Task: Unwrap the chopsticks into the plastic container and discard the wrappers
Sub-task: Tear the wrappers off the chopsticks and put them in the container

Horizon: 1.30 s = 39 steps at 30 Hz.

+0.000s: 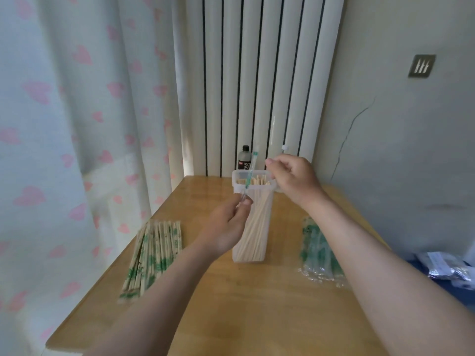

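Note:
A tall clear plastic container (253, 253) stands mid-table, holding several bare wooden chopsticks. My left hand (226, 227) is in front of it and pinches the lower end of a thin clear wrapper (250, 170) with green print, which rises across the container's rim. My right hand (293, 178) hovers over the right side of the rim with its fingers curled shut. A pale, motion-blurred pair of chopsticks (273, 129) sticks up from it. A pile of wrapped chopsticks (154, 253) lies on the left. Empty wrappers (318, 253) lie on the right, partly behind my right forearm.
The wooden table (257, 309) stands against a white radiator (257, 86), with a curtain (77, 124) along its left edge. A dark bottle (244, 158) stands behind the container. Plastic bags (449, 268) lie on a blue surface past the table's right edge.

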Each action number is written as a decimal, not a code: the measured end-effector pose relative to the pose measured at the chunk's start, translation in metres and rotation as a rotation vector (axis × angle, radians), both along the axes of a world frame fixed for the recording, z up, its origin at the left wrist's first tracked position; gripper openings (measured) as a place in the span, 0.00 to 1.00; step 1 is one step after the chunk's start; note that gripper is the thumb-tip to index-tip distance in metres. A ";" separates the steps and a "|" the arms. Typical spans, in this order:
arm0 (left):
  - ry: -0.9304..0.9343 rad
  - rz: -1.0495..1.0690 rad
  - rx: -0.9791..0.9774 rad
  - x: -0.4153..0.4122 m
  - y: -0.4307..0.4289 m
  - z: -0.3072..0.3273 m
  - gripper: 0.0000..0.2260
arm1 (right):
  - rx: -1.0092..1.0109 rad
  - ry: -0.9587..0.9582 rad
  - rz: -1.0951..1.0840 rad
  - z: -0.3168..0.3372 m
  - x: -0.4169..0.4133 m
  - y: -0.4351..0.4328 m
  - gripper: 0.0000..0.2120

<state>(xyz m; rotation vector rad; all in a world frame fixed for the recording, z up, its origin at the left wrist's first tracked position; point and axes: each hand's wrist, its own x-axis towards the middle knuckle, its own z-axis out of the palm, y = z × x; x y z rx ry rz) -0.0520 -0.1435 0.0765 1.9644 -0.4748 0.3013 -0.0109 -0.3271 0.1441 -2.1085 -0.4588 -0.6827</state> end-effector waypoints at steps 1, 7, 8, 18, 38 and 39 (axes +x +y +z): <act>0.000 -0.006 0.014 -0.003 -0.010 0.001 0.13 | 0.049 0.035 0.046 0.000 -0.004 -0.004 0.15; 0.126 -0.163 -0.085 -0.011 -0.068 0.002 0.13 | 0.415 0.313 0.146 -0.006 -0.019 -0.046 0.06; 0.152 -0.175 -0.093 -0.011 -0.077 0.001 0.13 | 0.472 0.325 0.139 -0.010 -0.021 -0.055 0.05; 0.381 -0.114 -0.119 0.004 -0.150 -0.028 0.07 | 0.684 0.381 -0.253 -0.076 -0.017 -0.141 0.14; 0.413 0.189 0.358 0.127 -0.230 -0.086 0.11 | 0.189 0.523 -0.566 -0.204 -0.031 -0.201 0.08; 0.415 0.194 0.388 0.128 -0.231 -0.087 0.14 | 0.189 0.519 -0.563 -0.205 -0.030 -0.201 0.08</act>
